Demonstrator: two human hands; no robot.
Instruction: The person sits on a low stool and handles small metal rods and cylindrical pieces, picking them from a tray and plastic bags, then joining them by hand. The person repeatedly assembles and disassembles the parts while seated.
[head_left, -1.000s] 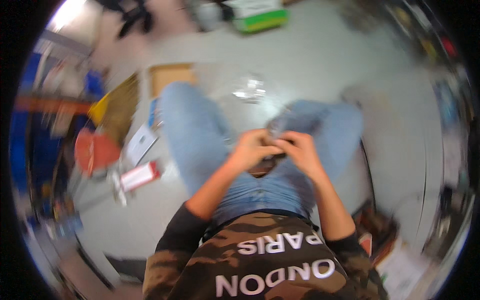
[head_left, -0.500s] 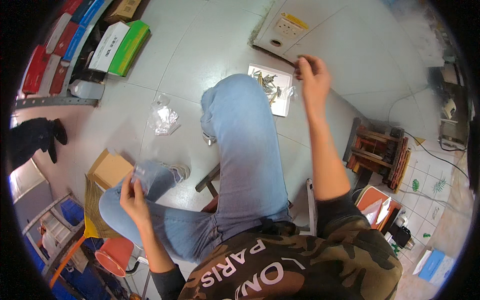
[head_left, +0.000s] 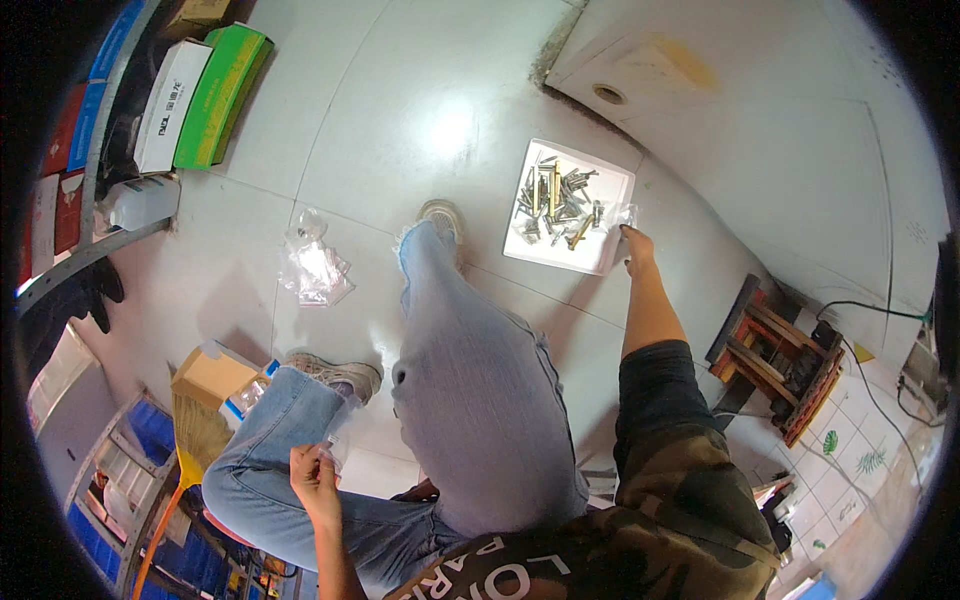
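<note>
My left hand is closed in a pinch on a small clear plastic bag, held above my bent left leg. Out to the right, my right hand reaches down to the right rim of a shallow white tray. Its thumb and fingers look apart, beside a crumpled piece of clear plastic at that rim; whether they touch it is hard to make out. Loose metal screws and bolts, silver and brass-coloured, lie in the tray.
Several clear plastic bags are heaped on the floor, left of my foot. An open cardboard box and a broom are at the left. A shelf with boxes stands far left, wooden stools at the right.
My right hand has gone down from above the floor to the tray's right rim. My left hand has shifted right and nearer my body with the plastic bag. The view has moved, showing the whole tray.
</note>
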